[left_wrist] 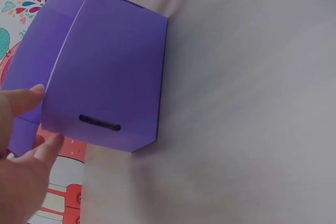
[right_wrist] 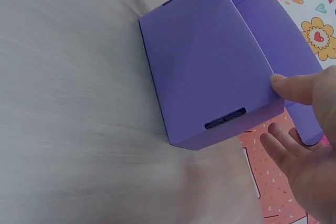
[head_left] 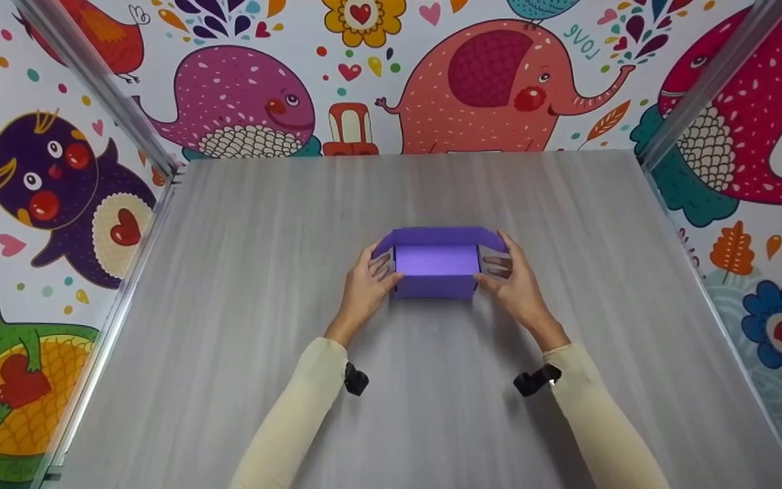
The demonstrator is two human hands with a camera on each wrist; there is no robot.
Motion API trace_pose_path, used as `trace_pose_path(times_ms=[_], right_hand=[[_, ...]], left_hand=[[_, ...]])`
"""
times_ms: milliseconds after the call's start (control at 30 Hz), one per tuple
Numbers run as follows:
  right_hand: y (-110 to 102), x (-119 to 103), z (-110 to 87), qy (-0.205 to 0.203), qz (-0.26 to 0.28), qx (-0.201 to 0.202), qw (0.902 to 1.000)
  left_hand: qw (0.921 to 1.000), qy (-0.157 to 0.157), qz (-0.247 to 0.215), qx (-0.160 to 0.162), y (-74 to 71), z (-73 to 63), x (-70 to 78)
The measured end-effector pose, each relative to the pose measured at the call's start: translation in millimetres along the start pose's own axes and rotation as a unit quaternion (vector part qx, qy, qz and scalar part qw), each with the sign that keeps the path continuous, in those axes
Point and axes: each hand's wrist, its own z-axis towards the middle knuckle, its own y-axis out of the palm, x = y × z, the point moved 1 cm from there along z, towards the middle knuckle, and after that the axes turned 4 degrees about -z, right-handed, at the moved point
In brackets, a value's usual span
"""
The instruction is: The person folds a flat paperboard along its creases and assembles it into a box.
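Note:
A purple cardboard box sits in the middle of the table with its lid raised at the back. Its inside shows bare purple card. My left hand holds the left end, thumb on the front top corner and fingers along the side, near the lid's left flap. At the right end my right hand grips in mirror fashion, its thumb on the other front corner. In the left wrist view, a dark slot runs through the front panel close to the left edge; the right wrist view shows a matching slot.
The grey wood-grain table spreads around the box. Metal posts stand at the back corners, and walls printed with cartoon animals enclose the back and sides. A small black device is on each wrist.

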Motion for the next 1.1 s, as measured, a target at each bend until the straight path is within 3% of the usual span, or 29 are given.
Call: trace_pose_path(times_ms=[333, 533, 800, 1100], right_hand=[[11, -1, -7.9, -0.01, -0.003, 0.054, 0.9985], [16, -2, -10.6, -0.026, -0.002, 0.083, 0.9962], [20, -3, -12.1, -0.049, -0.017, 0.107, 0.9929], [21, -7, -14.2, -0.039, -0.052, 0.113, 0.9915]], left_hand=[[0.9996, 0.018, -0.019, 0.01, 10.7, -9.1, -3.3], [0.9994, 0.007, -0.032, 0.009, 15.8, -13.2, -3.3], [0.999, 0.014, 0.043, -0.006, 20.4, -19.5, -0.6], [0.9954, 0.035, 0.084, -0.032, 24.7, -21.3, -2.6]])
